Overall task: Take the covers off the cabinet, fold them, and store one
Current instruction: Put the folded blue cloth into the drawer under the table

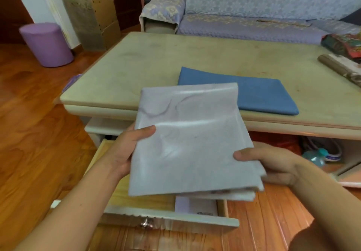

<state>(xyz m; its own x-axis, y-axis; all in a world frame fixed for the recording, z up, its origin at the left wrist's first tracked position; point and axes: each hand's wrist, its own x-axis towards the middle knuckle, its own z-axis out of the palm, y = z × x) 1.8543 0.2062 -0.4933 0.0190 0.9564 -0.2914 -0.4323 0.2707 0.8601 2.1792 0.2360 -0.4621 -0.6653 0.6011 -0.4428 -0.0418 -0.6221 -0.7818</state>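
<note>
While both forearms reach forward from the bottom corners, the left hand and right hand hold a folded pale grey cover between them above an open drawer. The left grip pinches the cover's left edge, thumb lying on top and fingers hidden beneath. The right grip takes the right edge the same way, thumb on top and fingers curled under. The cover tilts, its far edge raised towards the worktop, where a folded blue cover lies flat near the front edge.
</note>
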